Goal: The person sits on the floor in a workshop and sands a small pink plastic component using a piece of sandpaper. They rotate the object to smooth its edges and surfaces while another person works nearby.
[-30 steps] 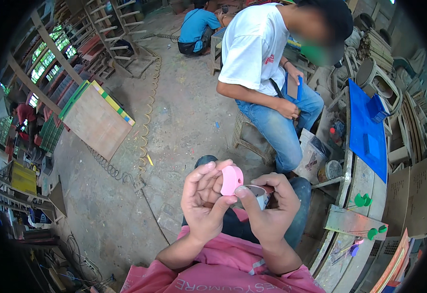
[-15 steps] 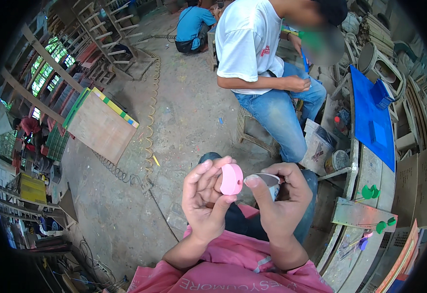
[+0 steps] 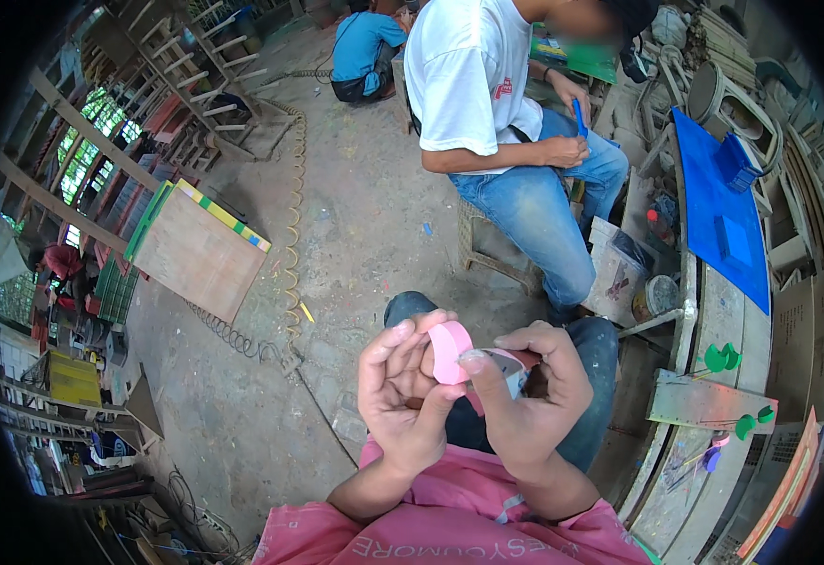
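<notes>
Right hand [image 3: 536, 395], fingers clamped on grey sheet [image 3: 506, 362], had reached left hand's [image 3: 401, 400] finger-pinched pink block [image 3: 449, 352] at three o'clock, suggesting working contact.

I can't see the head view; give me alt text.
The person's left hand holds a curved pink piece, and the right hand holds a thin grey sheet beside it. Beyond, a seated co-worker in a white shirt holds a blue piece; at right, a blue panel lies on a wooden bench.

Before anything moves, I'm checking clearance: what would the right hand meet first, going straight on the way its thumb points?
The pink curved piece held in the left hand; the right hand seems to touch it, though depth is unclear.
</notes>
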Available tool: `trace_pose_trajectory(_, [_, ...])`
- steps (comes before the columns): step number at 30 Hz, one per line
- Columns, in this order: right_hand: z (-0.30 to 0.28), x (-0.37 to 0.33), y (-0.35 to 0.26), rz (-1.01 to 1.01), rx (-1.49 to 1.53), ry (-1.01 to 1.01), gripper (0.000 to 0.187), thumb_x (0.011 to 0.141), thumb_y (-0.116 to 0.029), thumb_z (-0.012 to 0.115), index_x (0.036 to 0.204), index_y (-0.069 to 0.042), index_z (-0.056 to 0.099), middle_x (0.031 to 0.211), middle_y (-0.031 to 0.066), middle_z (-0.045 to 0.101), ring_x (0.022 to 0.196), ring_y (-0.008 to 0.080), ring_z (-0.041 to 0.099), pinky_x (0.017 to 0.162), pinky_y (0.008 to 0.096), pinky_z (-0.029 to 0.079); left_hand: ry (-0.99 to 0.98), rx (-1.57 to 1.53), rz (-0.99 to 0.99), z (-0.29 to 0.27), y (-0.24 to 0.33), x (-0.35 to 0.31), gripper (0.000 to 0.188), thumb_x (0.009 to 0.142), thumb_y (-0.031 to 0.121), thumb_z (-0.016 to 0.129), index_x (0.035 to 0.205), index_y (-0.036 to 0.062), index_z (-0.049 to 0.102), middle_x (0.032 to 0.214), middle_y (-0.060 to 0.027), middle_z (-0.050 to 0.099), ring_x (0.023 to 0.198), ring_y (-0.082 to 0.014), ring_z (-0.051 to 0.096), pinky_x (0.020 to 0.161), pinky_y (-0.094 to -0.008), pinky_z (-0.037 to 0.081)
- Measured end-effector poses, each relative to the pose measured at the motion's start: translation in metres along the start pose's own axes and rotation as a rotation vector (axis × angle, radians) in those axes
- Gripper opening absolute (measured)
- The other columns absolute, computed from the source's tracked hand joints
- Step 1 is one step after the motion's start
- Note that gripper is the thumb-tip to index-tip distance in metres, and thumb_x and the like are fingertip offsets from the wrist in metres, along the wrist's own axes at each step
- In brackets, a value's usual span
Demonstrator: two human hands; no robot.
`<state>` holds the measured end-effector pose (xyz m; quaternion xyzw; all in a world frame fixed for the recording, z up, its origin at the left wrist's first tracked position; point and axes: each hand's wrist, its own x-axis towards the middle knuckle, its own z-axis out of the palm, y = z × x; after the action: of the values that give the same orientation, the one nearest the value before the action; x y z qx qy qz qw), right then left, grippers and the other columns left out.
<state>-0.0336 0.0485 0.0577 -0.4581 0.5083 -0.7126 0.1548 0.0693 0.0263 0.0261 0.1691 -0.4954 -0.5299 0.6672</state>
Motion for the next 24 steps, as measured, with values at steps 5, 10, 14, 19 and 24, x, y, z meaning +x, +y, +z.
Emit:
trace_pose_trajectory(5, [-0.003, -0.005, 0.003, 0.021, 0.053, 0.002, 0.026, 0.068, -0.006, 0.080, 0.081, 0.000, 0.059, 0.067, 0.0045, 0.057, 0.056, 0.0079, 0.051, 0.049, 0.0199, 0.035, 0.031, -0.058, 0.019, 0.000, -0.003, 0.003, 0.066, 0.076, -0.011, 0.067, 0.131, -0.0016, 0.031, 0.128, -0.0247, 0.048, 0.120, -0.0320, 0.049, 0.092, -0.0367, 0.048])
trace_pose_trajectory(10, [-0.002, -0.009, 0.006, -0.010, 0.054, -0.012, 0.026, 0.068, -0.005, 0.080, 0.082, 0.000, 0.059, 0.067, 0.0040, 0.056, 0.057, 0.0072, 0.049, 0.050, 0.0200, 0.035, 0.021, -0.067, 0.010, -0.002, -0.003, 0.003, 0.071, 0.072, -0.013, 0.069, 0.131, -0.0020, 0.032, 0.127, -0.0241, 0.049, 0.119, -0.0312, 0.050, 0.096, -0.0388, 0.045])
trace_pose_trajectory(14, [-0.001, -0.003, 0.004, 0.040, 0.054, 0.015, 0.026, 0.068, -0.005, 0.080, 0.082, 0.000, 0.059, 0.067, 0.0039, 0.056, 0.058, 0.0073, 0.050, 0.051, 0.0203, 0.036, 0.008, -0.055, 0.015, -0.003, -0.004, 0.000, 0.072, 0.071, -0.013, 0.070, 0.130, -0.0019, 0.032, 0.127, -0.0239, 0.049, 0.119, -0.0305, 0.051, 0.096, -0.0383, 0.045])
trace_pose_trajectory(19, [-0.004, -0.006, 0.004, 0.029, 0.064, 0.010, 0.027, 0.067, -0.005, 0.080, 0.082, 0.000, 0.059, 0.068, 0.0041, 0.056, 0.058, 0.0077, 0.051, 0.051, 0.0203, 0.036, 0.047, -0.069, 0.001, -0.001, -0.002, 0.002, 0.072, 0.071, -0.013, 0.071, 0.130, -0.0017, 0.032, 0.127, -0.0243, 0.049, 0.119, -0.0304, 0.050, 0.097, -0.0387, 0.043])
trace_pose_trajectory(24, [-0.004, -0.009, 0.005, 0.044, 0.054, -0.023, 0.027, 0.067, -0.006, 0.081, 0.082, 0.000, 0.059, 0.067, 0.0037, 0.057, 0.057, 0.0075, 0.051, 0.051, 0.0203, 0.037, 0.049, -0.045, 0.019, -0.002, -0.005, 0.002, 0.070, 0.071, -0.013, 0.070, 0.129, -0.0012, 0.033, 0.126, -0.0246, 0.049, 0.120, -0.0308, 0.049, 0.099, -0.0390, 0.042])
